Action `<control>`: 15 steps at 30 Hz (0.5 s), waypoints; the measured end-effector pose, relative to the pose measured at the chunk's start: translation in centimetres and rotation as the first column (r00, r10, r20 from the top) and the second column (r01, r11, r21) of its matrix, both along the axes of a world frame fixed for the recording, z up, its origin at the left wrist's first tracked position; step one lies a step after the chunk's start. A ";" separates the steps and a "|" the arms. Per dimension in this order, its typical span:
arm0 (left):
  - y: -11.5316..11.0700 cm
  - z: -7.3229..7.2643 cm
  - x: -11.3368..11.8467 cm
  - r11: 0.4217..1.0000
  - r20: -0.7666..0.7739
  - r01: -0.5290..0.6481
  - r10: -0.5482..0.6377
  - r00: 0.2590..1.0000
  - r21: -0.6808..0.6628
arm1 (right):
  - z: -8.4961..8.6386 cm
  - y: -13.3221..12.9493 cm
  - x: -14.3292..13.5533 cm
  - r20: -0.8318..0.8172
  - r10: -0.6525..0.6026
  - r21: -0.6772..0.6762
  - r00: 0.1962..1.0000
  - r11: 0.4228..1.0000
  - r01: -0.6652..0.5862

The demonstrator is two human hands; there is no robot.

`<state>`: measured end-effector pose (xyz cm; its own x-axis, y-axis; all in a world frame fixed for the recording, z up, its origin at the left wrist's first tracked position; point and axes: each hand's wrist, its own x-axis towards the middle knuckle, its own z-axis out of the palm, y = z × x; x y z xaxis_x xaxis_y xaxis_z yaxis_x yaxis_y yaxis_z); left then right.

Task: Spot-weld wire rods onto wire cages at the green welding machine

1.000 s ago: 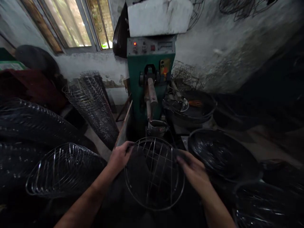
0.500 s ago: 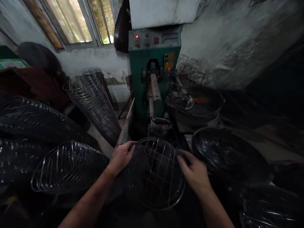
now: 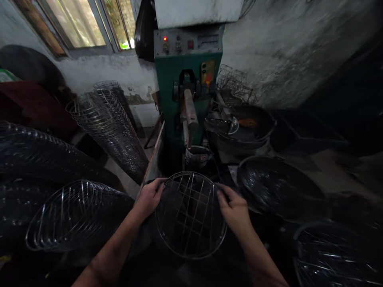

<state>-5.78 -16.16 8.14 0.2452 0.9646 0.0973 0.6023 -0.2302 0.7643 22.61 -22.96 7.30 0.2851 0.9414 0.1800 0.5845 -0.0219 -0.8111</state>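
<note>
The grip of the left hand [image 3: 149, 196] and right hand [image 3: 233, 206] is pinching opposite sides of a round wire grid [image 3: 191, 215], which is reaching bodyward between them, neither hand clearly nearer; dimness is perhaps hiding exact contact.

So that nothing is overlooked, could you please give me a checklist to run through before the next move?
1. Left hand holding the round silver metal wire grid: ok.
2. Right hand holding its right side: ok.
3. Small round red light on the boxy green metal machine lit: ok.
4. Grid apart from the machine's long brownish metal bar: ok.
5. Grid sound where its wires cross: cannot tell, too dark.
</note>
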 end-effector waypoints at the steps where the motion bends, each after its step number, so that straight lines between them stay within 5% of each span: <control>1: 0.0 -0.1 0.0 1.000 0.014 -0.004 0.004 1.000 -0.002 | -0.1 -0.1 -0.1 -0.003 -0.002 -0.002 1.000 1.000 0.002; 7: 0.1 0.1 0.5 0.999 0.066 -0.035 0.033 0.997 0.025 | -0.6 -0.8 -0.2 0.034 0.010 0.032 0.999 0.999 -0.011; 15: 0.2 -1.3 0.1 0.990 0.247 -0.010 0.044 0.968 -0.137 | -1.1 -1.4 -0.9 0.111 0.033 0.026 0.993 0.999 -0.036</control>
